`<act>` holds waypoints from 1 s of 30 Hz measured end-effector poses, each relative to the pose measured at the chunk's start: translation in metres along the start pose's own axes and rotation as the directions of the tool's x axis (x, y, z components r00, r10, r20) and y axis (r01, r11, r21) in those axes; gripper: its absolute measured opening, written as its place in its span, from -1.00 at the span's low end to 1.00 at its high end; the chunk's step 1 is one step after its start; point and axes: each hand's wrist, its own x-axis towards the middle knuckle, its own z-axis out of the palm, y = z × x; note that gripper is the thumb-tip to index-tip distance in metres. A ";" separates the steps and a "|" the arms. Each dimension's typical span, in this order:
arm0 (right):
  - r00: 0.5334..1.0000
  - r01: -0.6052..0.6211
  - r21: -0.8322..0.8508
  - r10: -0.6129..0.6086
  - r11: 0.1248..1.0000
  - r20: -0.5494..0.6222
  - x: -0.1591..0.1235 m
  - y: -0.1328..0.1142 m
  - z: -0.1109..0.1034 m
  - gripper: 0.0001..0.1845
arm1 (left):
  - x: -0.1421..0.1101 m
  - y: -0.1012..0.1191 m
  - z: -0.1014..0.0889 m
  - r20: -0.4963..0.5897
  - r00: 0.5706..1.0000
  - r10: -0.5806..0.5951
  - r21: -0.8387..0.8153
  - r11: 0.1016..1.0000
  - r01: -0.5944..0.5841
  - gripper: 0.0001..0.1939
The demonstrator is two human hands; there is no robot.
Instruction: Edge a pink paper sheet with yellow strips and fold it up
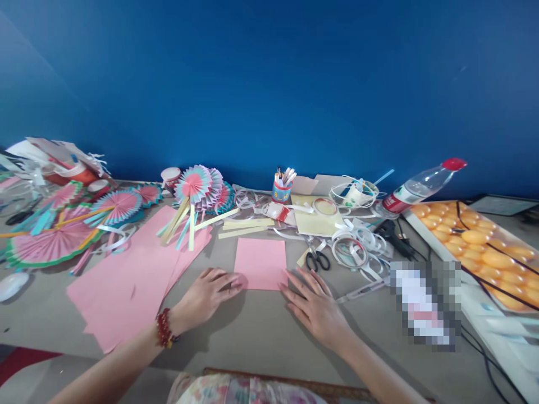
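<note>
A square of pink paper (260,264) lies flat on the grey table in front of me. My left hand (213,293) rests at its left edge, with fingertips touching the paper near the lower left corner. At the lower right corner, my right hand (311,306) lies with its fingers spread, the tips on or just beside the edge. Neither hand grips anything. Black-handled scissors (317,260) lie just beyond my right hand. Larger pink sheets (130,280) are stacked to the left of my left hand.
Folded paper fans (193,185) stand at the back left. A pencil cup (281,191) is near the wall. Paper strips, tape rolls (349,251), a glue gun (393,238) and a tilted bottle (421,188) crowd the right. Cables run beside an orange-patterned board (484,241).
</note>
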 end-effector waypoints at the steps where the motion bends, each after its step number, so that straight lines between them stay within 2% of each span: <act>1: 1.000 -0.003 -0.001 0.003 1.000 0.002 0.000 -0.001 0.000 -0.52 | -0.001 0.000 0.000 0.006 1.000 0.001 0.008 1.000 -0.001 -0.34; 5: 1.000 0.001 0.024 -0.001 1.000 -0.002 0.002 -0.003 -0.002 -0.55 | -0.009 0.000 -0.001 0.020 1.000 0.019 0.041 0.999 -0.019 -0.33; 9: 0.999 -0.031 0.059 0.033 0.998 -0.031 0.007 -0.008 -0.005 -0.64 | -0.016 -0.001 -0.001 0.012 1.000 0.001 -0.001 1.000 -0.001 -0.33; 12: 0.995 -0.055 0.099 0.063 0.994 -0.080 0.014 -0.010 -0.004 -0.74 | -0.016 0.000 0.001 -0.050 0.998 -0.030 -0.065 0.998 0.027 -0.39; 15: 0.987 -0.027 0.132 0.048 0.991 -0.154 0.021 -0.009 0.001 -0.80 | -0.013 0.000 0.002 -0.111 0.992 -0.063 -0.102 0.993 0.052 -0.45; 18: 0.972 0.015 0.121 0.014 0.993 -0.233 0.023 -0.008 0.008 -0.82 | -0.012 -0.001 0.001 -0.108 0.992 -0.071 -0.127 0.990 0.058 -0.47; 21: 0.968 0.045 0.066 -0.027 0.997 -0.250 0.022 -0.008 0.012 -0.82 | -0.014 -0.002 0.000 -0.124 0.989 -0.081 -0.215 0.975 0.053 -0.50; 23: 0.972 0.064 0.029 -0.055 0.998 -0.230 0.022 -0.009 0.013 -0.81 | -0.015 0.002 0.001 -0.187 0.966 -0.176 -0.343 0.934 0.103 -0.56; 25: 0.974 0.072 0.011 -0.068 0.997 -0.217 0.023 -0.008 0.013 -0.81 | -0.017 0.011 0.002 -0.244 0.898 -0.366 -0.540 0.821 0.187 -0.67; 26: 0.975 0.070 0.010 -0.067 0.997 -0.214 0.024 -0.007 0.013 -0.81 | -0.017 0.017 0.003 -0.236 0.851 -0.469 -0.655 0.724 0.217 -0.72; 28: 0.974 0.054 0.034 -0.045 0.998 -0.224 0.026 -0.005 0.011 -0.81 | -0.015 0.032 0.003 -0.109 0.781 -0.615 -0.866 0.445 0.229 -0.71; 30: 0.972 0.031 0.096 -0.008 0.995 -0.233 0.029 -0.006 0.008 -0.77 | -0.011 0.049 0.002 0.125 0.787 -0.605 -0.975 0.071 0.209 -0.61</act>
